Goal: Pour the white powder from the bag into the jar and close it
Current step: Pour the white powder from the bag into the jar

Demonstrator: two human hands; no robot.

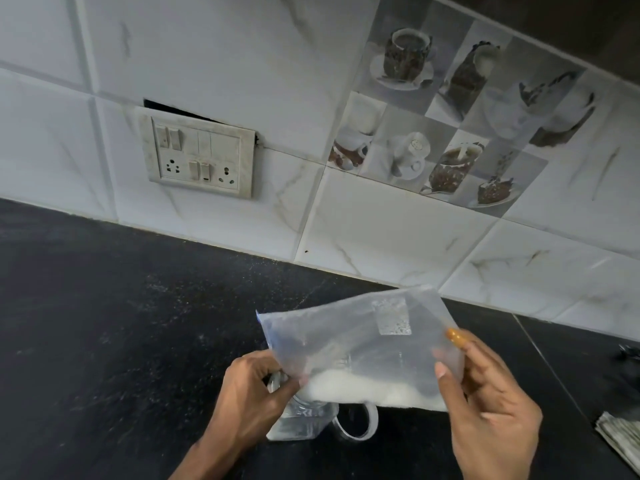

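From where I sit the task looks early. Nearly all the powder (363, 388) lies in a white band along the low edge of the bag (363, 341), and the part of the jar (301, 422) I can see below the bag looks clear, with nothing in it. I judge the pour is only being lined up, or has barely begun. The jar stands on the counter (121, 323) directly under the bag's lower left corner, and the bag and the fingers cover its mouth. The lid (360, 427) lies on the counter just beside the jar, to its right, so closing is not yet done. Left to do: tip the powder in, put the bag aside and fit the lid. My left hand (249, 386) is curled tight at that lower left corner and pinches the film right over the jar's mouth. I cannot tell whether it steadies the jar's neck too. My right hand (491, 393) pinches the bag's right edge between the thumb in front and the fingers behind, and it holds that side up. The bag hangs clear of the counter between the two hands.
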